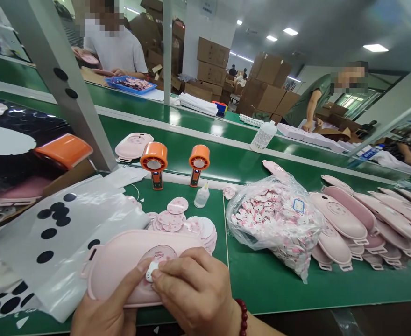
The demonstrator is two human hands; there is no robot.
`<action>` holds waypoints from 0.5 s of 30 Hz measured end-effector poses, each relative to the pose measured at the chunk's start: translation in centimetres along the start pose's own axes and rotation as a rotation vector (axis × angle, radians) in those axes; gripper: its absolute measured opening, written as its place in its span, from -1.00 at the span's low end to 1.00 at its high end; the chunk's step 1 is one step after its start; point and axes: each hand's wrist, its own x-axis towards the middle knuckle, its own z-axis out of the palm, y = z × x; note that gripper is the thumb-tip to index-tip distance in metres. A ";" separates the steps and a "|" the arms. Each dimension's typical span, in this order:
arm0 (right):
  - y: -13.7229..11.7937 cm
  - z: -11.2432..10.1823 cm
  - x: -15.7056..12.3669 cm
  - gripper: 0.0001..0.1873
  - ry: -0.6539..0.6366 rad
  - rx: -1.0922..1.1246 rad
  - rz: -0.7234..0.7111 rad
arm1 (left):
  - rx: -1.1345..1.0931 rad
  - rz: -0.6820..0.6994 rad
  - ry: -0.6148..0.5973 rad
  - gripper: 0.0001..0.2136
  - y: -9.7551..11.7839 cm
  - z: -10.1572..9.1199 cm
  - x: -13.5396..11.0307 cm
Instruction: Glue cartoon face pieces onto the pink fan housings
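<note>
A pink oval plastic case (121, 261) lies at the near edge of the green bench, with a round printed disc (158, 254) set in its top. My left hand (103, 310) grips the case from below, thumb reaching onto the top. My right hand (194, 291) is curled over the case's right end. Both thumbs pinch a small white sticker piece (152, 270) just below the disc. A red bead bracelet (242, 317) sits on my right wrist.
Round pink stickers (180, 221) pile behind the case, beside a small glue bottle (201, 196). A clear bag of small pieces (275, 219) and stacked pink cases (359, 224) lie right. Two orange devices (154, 163) stand behind. Black-dotted plastic sheets (58, 228) lie left. Two people work across the belt.
</note>
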 end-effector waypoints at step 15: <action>0.2 0.4 -1.9 -0.78 -0.146 -0.077 -0.126 | 0.022 -0.083 0.045 -0.33 -0.7 -0.7 0.1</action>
